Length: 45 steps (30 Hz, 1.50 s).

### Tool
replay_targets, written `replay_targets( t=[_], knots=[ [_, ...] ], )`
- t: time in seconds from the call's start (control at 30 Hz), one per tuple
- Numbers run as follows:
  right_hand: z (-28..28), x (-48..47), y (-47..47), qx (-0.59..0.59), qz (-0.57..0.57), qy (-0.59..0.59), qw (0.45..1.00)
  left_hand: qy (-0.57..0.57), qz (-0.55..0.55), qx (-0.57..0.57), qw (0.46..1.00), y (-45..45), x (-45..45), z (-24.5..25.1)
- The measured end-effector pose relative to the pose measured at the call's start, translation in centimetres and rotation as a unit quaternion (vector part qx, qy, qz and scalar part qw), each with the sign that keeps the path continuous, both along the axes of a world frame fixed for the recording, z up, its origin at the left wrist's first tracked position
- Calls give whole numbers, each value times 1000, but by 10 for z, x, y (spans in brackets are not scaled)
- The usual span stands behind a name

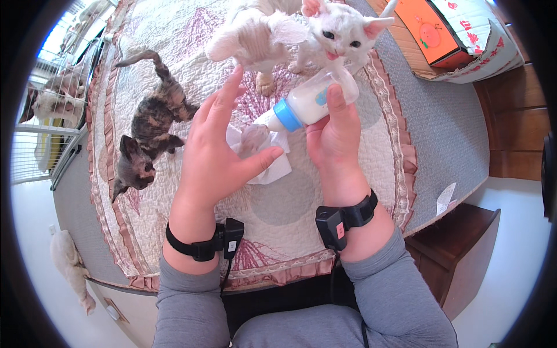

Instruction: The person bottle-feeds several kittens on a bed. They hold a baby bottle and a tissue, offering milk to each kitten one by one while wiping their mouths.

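Observation:
My right hand (337, 126) grips a clear feeding bottle (311, 101) with a blue collar and white milk inside. The bottle is tilted, its pale teat (270, 122) pointing down-left at what looks like a very small pinkish-white kitten (256, 135). That small body lies on crumpled white tissue (282, 167), partly hidden by my left thumb. My left hand (213, 148) is beside it, fingers spread and holding nothing. A white kitten (343, 32), mouth open and tongue showing, stands just beyond the bottle's base. Next to it is a larger pale cat (263, 39), near my left fingertips.
A dark mottled kitten (152, 117) stands left on the quilted mat (287, 204). Another pale cat (69, 261) is at the lower left edge. A wire cage (56, 108) holds cats. At upper right is a cardboard box (478, 71) with an orange carton (435, 37).

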State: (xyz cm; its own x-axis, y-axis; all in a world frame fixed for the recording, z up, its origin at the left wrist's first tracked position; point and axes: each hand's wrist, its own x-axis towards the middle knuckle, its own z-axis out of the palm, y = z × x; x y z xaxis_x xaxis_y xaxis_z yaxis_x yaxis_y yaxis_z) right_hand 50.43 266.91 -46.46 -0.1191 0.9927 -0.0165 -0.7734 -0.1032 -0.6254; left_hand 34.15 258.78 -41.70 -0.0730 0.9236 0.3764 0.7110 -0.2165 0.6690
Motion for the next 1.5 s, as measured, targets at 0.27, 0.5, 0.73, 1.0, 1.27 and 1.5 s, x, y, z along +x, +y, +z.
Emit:
replay_targets(
  t=[0.27,0.5,0.73,1.0,1.27,1.5],
  knots=[
    [-10,4,0,3,13,-3,1000,-94,31,4,995,-5,-1,-10],
    [-18,3,3,30,-1,-57,998,-23,16,-23,999,-8,-17,-14],
    [-15,5,0,7,-11,-73,997,9,-1,-28,1000,-14,-18,-12],
    [-15,7,2,16,0,-80,997,59,-25,-78,995,-12,-18,-14],
    [-14,6,1,3,12,-35,999,-71,13,-113,991,-13,-15,-16],
    [-15,5,3,15,-13,-72,997,-21,7,-55,998,-9,-17,-19]
  ],
)
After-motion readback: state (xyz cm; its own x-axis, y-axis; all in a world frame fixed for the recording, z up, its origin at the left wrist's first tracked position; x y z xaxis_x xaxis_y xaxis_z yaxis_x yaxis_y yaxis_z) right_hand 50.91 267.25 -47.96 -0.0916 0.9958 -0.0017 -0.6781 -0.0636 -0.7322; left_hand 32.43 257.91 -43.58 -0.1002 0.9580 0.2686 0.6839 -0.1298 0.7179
